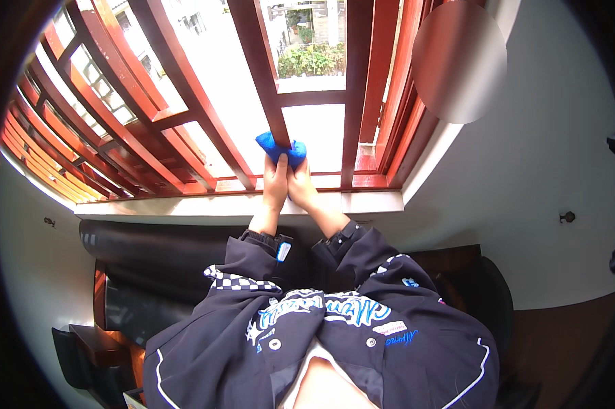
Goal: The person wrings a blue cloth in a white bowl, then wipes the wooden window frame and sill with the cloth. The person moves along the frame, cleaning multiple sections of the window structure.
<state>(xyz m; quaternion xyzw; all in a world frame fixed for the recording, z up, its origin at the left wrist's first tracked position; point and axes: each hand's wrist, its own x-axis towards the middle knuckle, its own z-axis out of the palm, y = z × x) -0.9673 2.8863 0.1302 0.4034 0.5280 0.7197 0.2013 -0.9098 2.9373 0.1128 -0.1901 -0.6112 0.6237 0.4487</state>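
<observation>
A blue cloth (297, 151) is wrapped around the lower part of a dark red wooden window bar (269, 87). My left hand (276, 179) grips the cloth from the left, its thumb pressed on the front. Close beside it, my right hand (301, 185) holds the cloth from the right, and the two hands touch. Most fingertips are hidden behind the cloth and bar. Below both hands runs the pale window sill (220, 203).
More red lattice bars (195, 110) extend left, with a crossbar (312, 98) to the right. A black padded seat back (149, 245) stands under the sill. A dark wooden table (95, 345) is at lower left. White wall (532, 168) lies right of the frame.
</observation>
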